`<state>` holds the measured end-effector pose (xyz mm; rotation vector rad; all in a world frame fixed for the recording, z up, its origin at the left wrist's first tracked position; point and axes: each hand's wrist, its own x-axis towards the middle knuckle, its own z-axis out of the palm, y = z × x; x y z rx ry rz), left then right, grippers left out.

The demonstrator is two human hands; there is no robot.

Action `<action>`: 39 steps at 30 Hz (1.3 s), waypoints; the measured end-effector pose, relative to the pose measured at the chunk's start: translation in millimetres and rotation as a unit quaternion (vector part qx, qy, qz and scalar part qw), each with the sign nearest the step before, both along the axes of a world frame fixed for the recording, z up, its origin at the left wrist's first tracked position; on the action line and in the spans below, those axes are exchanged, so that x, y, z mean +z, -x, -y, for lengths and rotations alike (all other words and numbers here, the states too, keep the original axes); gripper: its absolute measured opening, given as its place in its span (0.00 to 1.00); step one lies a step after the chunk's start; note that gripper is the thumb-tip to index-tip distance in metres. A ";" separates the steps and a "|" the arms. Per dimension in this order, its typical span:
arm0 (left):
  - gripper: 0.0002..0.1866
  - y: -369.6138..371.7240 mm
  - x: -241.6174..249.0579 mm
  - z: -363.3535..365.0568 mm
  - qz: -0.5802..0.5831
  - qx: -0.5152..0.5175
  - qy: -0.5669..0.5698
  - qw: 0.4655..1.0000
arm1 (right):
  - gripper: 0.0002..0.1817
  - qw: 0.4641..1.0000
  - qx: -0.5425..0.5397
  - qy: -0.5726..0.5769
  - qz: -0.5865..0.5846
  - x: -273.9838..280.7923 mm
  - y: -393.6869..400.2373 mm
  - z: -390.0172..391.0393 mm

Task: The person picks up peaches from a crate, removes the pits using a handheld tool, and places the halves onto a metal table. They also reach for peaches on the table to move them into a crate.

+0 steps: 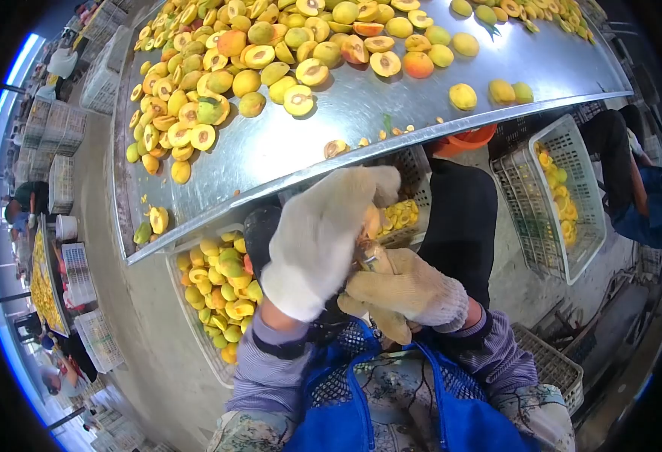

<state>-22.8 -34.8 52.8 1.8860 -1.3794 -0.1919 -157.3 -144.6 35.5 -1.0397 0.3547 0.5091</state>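
Observation:
My left hand (323, 237), in a white knit glove, is closed around a yellow-orange peach piece (372, 222) in front of my lap. Just below it, my right hand (410, 290), in a yellow-stained glove, is closed with its fingertips right at the fruit. A small brown and shiny tool (374, 260) shows between the two gloves; most of it is hidden in the right one. Beyond my hands, a metal table (255, 154) carries a heap of whole and halved peaches (270, 53), several with pits showing.
A crate of peaches (221, 290) stands to my left under the table edge. Another crate (406, 184) with cut peaches sits between my knees. Farther right are a tilted white crate (572, 226) and an orange bucket (466, 141). A person's leg (610, 158) is at far right.

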 end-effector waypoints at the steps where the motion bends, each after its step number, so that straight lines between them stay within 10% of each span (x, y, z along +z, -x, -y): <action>1: 0.16 -8.5 -3.0 0.3 -0.106 -0.026 -0.017 0.994 | 0.18 1.000 0.003 -0.007 -0.003 1.0 -0.4 -1.0; 4: 0.21 -4.9 -12.8 0.4 -0.309 -0.031 -0.005 0.951 | 0.17 1.000 -0.005 -0.007 0.005 -1.7 0.7 0.3; 6: 0.28 10.9 -9.6 -2.2 -0.667 0.037 0.153 0.728 | 0.17 1.000 -0.016 0.003 0.015 0.9 -0.2 2.5; 13: 0.24 38.7 -12.8 -2.2 -0.315 0.169 0.121 0.926 | 0.15 0.997 -0.067 0.031 0.036 -7.7 8.2 -9.9; 20: 0.20 28.6 5.3 4.0 -0.480 0.122 0.014 0.868 | 0.11 0.991 0.003 -0.135 -0.022 4.0 14.0 11.7; 22: 0.20 31.3 -7.6 0.2 -0.223 0.059 0.120 0.965 | 0.11 0.985 0.019 -0.170 0.005 -20.1 20.4 7.9; 26: 0.17 34.5 -11.8 -3.4 -0.262 0.041 0.127 0.956 | 0.11 0.975 0.000 -0.221 0.029 -40.3 30.5 0.6; 29: 0.26 48.0 -22.4 -0.9 -0.341 0.031 0.208 0.916 | 0.13 0.973 -0.050 -0.217 0.053 -41.1 39.8 -4.7; 31: 0.30 62.5 -20.0 0.6 -0.609 0.057 0.274 0.742 | 0.14 0.975 -0.034 -0.204 0.085 -42.8 38.3 -1.7; 39: 0.32 46.4 -30.8 2.8 -0.800 0.112 0.271 0.524 | 0.12 0.980 -0.050 -0.154 0.119 -53.0 38.3 -8.2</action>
